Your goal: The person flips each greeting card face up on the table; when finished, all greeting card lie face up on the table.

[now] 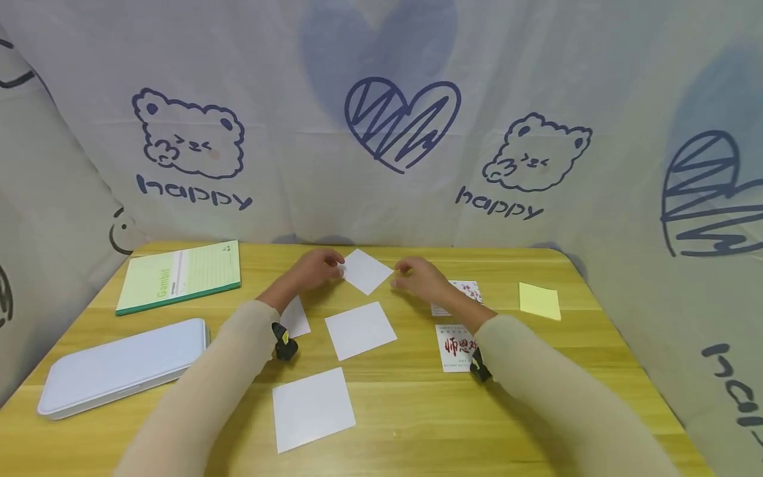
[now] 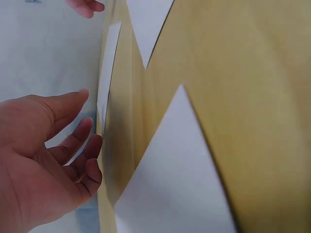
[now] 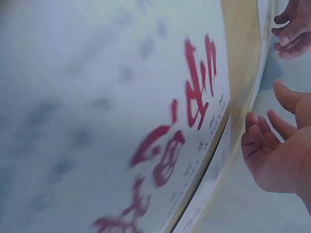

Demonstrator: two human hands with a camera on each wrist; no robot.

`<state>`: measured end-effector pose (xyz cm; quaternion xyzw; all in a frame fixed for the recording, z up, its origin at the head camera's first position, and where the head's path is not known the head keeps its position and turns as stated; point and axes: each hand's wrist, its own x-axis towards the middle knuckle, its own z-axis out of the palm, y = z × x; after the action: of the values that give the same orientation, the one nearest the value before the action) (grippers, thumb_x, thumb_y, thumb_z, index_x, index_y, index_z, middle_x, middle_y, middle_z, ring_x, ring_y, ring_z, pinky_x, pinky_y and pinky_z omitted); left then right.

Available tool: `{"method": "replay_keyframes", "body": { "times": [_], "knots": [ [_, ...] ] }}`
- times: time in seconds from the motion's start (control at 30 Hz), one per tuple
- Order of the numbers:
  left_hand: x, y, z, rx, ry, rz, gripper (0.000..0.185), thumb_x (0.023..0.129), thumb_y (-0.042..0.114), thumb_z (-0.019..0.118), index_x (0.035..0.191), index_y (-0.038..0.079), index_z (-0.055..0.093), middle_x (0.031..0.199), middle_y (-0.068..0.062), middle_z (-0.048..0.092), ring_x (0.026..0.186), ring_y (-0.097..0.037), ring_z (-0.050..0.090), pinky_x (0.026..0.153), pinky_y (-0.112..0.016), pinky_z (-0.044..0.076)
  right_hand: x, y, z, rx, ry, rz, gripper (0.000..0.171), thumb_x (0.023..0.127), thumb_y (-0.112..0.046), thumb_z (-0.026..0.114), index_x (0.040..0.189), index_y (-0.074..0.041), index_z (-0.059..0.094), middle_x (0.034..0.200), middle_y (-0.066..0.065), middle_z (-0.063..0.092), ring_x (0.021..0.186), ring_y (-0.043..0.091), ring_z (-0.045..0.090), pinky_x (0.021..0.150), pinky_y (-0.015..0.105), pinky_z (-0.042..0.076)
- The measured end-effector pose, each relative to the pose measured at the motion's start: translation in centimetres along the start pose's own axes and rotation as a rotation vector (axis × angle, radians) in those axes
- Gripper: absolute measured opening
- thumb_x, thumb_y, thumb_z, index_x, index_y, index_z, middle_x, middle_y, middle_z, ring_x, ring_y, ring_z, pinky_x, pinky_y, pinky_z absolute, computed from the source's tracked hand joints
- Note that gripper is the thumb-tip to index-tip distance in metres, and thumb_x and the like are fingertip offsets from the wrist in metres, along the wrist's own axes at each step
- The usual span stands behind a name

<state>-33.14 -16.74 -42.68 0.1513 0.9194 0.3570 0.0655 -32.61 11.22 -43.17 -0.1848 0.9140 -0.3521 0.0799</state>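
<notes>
Four white paper rectangles [image 1: 360, 330] counted right of one green notebook [image 1: 179, 277], shown by head view only; left hand [image 1: 317, 269], right hand [image 1: 422, 277]: fingers apart.

A plain white, four-cornered paper sheet [image 1: 366, 271] lies unfolded beside the middle of the wood-grained table's far edge, turned diamond-wise, one corner pointing nearward.

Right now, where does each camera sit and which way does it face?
Head: on the head, facing forward and down over the table; sleeves, left hand, right hand show.
Left wrist: on that wrist, facing white papers; left hand large, right hand partly.
Right wrist: on that wrist, facing red-lettered card; right hand large, left hand above.
Wrist views share both hands.
</notes>
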Motion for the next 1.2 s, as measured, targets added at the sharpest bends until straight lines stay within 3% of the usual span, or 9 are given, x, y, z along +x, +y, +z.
{"method": "replay_keyframes", "body": {
  "times": [0.23,0.43,0.6,0.83,1.03,1.2],
  "knots": [
    [1.4,-0.5,0.2,-0.045,0.008,-0.068,0.040,0.093,0.017,0.071,0.128,-0.001,0.062,0.126,-0.022,0.062,0.115,-0.033,0.056,0.105,-0.047,0.043,2.4,0.0,1.3,-0.057,0.027,0.107,0.052,0.091,-0.037,0.074,0.131,-0.005,0.064,0.134,0.012,0.064,0.122,0.027,0.059,0.106,0.045,0.046],
    [2.1,-0.6,0.5,0.010,-0.018,-0.065,0.047,0.092,0.020,0.074,0.132,-0.001,0.059,0.124,-0.020,0.060,0.109,-0.029,0.053,0.103,-0.045,0.043,2.8,-1.0,2.3,-0.105,0.064,0.178,0.058,0.087,-0.044,0.077,0.128,-0.005,0.065,0.135,0.014,0.061,0.122,0.030,0.060,0.103,0.044,0.047],
    [2.2,-0.5,0.5,0.049,-0.010,-0.042,0.045,0.092,0.018,0.074,0.130,-0.002,0.060,0.120,-0.020,0.061,0.106,-0.029,0.053,0.101,-0.045,0.044,2.9,-1.5,2.7,-0.133,0.096,0.211,0.058,0.086,-0.041,0.079,0.128,-0.004,0.065,0.136,0.018,0.053,0.121,0.033,0.057,0.103,0.045,0.046],
    [2.5,-0.2,0.4,0.037,-0.037,-0.069,0.047,0.093,0.020,0.071,0.135,0.000,0.058,0.130,-0.022,0.060,0.116,-0.032,0.055,0.106,-0.047,0.043,3.0,-1.7,3.0,-0.123,0.127,0.241,0.052,0.085,-0.036,0.081,0.125,-0.005,0.068,0.133,0.015,0.058,0.120,0.031,0.058,0.103,0.043,0.046],
    [3.8,-0.1,0.4,0.060,-0.041,-0.035,0.050,0.095,0.015,0.067,0.139,-0.004,0.054,0.137,-0.026,0.057,0.127,-0.038,0.053,0.111,-0.048,0.041,2.9,-1.9,3.1,-0.123,0.141,0.222,0.046,0.085,-0.032,0.081,0.120,-0.005,0.070,0.128,0.014,0.060,0.116,0.030,0.060,0.101,0.042,0.047],
    [5.2,0.0,0.8,0.056,-0.023,-0.025,0.044,0.094,0.012,0.067,0.134,-0.003,0.058,0.127,-0.023,0.061,0.116,-0.033,0.056,0.104,-0.043,0.045,2.8,-1.8,3.1,-0.111,0.147,0.238,0.044,0.086,-0.030,0.080,0.120,-0.004,0.069,0.128,0.014,0.058,0.116,0.030,0.058,0.102,0.042,0.046]
  ]
}}
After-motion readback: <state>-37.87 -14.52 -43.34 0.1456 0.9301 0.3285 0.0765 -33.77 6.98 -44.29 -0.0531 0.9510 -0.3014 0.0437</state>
